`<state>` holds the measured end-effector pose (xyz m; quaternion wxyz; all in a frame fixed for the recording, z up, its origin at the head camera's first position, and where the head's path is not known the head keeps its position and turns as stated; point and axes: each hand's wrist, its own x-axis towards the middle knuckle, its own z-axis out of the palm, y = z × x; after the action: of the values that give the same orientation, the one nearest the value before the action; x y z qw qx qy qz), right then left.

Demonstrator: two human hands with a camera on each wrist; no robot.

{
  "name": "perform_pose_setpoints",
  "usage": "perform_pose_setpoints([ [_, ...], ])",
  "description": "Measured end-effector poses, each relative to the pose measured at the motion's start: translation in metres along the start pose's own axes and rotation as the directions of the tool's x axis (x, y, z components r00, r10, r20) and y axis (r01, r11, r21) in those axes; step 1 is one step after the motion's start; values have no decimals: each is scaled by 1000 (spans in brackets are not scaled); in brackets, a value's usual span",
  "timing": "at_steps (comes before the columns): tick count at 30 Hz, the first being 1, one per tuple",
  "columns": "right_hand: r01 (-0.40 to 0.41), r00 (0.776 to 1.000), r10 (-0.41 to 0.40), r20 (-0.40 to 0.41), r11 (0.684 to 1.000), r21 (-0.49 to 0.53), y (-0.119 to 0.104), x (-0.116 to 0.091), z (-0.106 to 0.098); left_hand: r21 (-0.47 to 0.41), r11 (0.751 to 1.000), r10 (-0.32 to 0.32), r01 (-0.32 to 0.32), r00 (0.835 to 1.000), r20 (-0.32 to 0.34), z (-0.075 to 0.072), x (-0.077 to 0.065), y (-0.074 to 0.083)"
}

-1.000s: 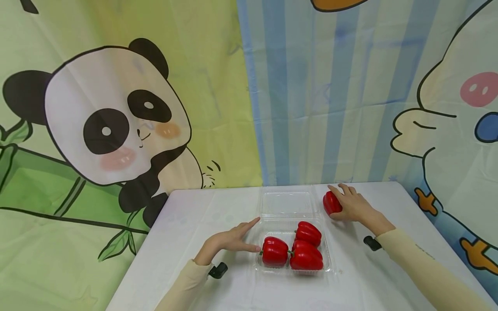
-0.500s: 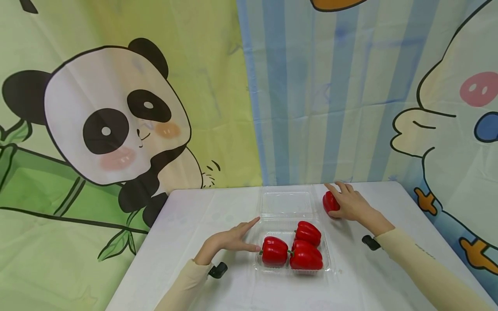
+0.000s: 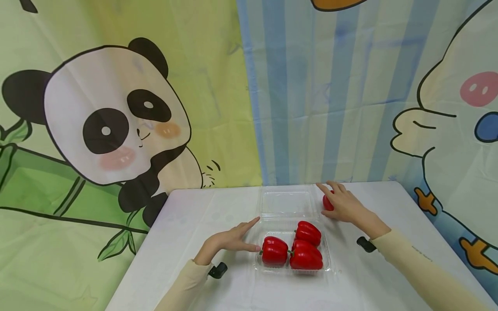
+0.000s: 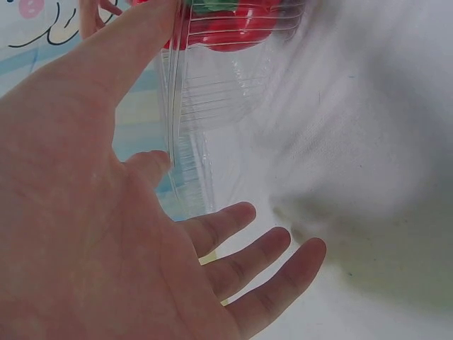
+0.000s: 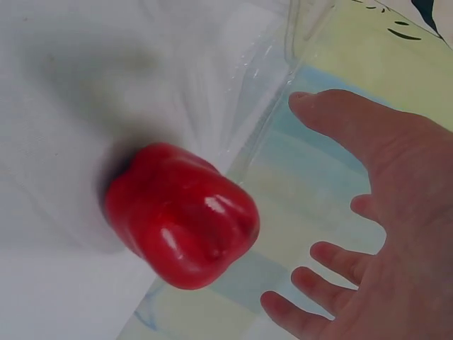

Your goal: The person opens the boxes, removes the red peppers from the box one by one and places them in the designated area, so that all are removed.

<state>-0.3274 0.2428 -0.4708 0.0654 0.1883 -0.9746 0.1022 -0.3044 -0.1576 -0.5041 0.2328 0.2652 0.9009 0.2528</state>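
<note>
A red bell pepper [image 3: 327, 204] lies on the white table near the far edge, partly hidden behind my right hand [image 3: 345, 208]. In the right wrist view the whole pepper [image 5: 184, 216] shows, with a gap between it and my spread right fingers. Nearer to me stands a clear plastic clamshell box [image 3: 326, 261] holding a left pepper [image 3: 274, 251], a right front pepper [image 3: 306, 255] and a right rear pepper [image 3: 308, 233]. Beside the box's left side is my left hand [image 3: 229, 239], fingers extended and thumb right at the rim; the left wrist view shows its palm [image 4: 106, 227].
The box's hinged lid [image 3: 288, 203] lies folded back toward the far table edge, just left of the single pepper. Behind the white table [image 3: 210, 211] hangs a cartoon-printed curtain [image 3: 218, 108]. Each wrist carries a small black camera.
My right hand has shifted left over the single pepper, covering more of it in the head view, while the pepper stays about where it was. The left hand and the box have not moved.
</note>
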Motion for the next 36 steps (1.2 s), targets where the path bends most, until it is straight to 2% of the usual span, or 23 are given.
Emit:
perform_pose_setpoints([
  [15, 152, 988, -153, 0, 986, 73, -21, -1, -5, -3, 1000, 2, -2, 1000, 4, 0, 1, -2],
  [19, 179, 983, -181, 20, 981, 77, -28, -2, -7, -3, 1000, 2, -2, 1000, 2, 0, 1, -1],
  [26, 208, 974, -218, 57, 968, 142, -40, -3, -10, -4, 1000, 1, -1, 1000, 5, 0, 1, -2],
  [32, 221, 960, -248, 131, 956, 192, -48, -1, -7, 2, 1000, 5, -5, 1000, -2, -1, 1, -4],
  [36, 250, 947, -281, 153, 948, 198, -54, -3, -8, -5, 1000, 14, -14, 1000, 4, 0, 2, -4],
])
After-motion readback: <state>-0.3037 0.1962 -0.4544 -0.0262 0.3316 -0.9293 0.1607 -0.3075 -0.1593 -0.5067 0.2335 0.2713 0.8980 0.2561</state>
